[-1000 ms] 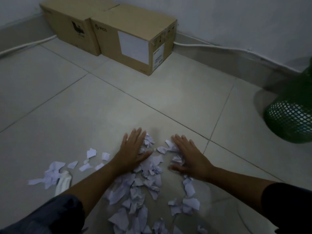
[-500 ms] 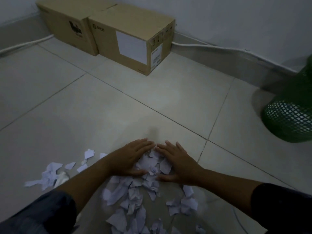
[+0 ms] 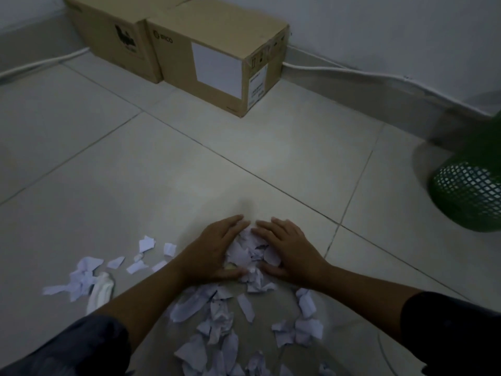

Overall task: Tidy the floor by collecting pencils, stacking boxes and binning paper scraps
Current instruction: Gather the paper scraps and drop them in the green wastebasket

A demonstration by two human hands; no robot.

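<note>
My left hand [image 3: 214,251] and my right hand [image 3: 290,248] lie on the tiled floor facing each other, fingers nearly straight, pressing a small heap of white paper scraps [image 3: 249,251] between them. Both thumbs reach in under the near side of the heap. More torn scraps [image 3: 217,316] are strewn between my forearms, toward me. Another scatter of scraps [image 3: 84,275] lies to the left of my left arm. Two cardboard boxes stand side by side against the far wall: one with a white label [image 3: 206,50] and one to its left [image 3: 113,31]. No pencils are in view.
A green mesh bin [image 3: 469,191] stands at the right edge, partly cut off. A white cable [image 3: 352,71] runs along the base of the wall. A white crumpled object [image 3: 101,291] lies among the left scraps. Bare tiles stretch between my hands and the boxes.
My hands have swept inward from spread apart, pushing the scraps between them into one heap; the fingertips now almost meet.
</note>
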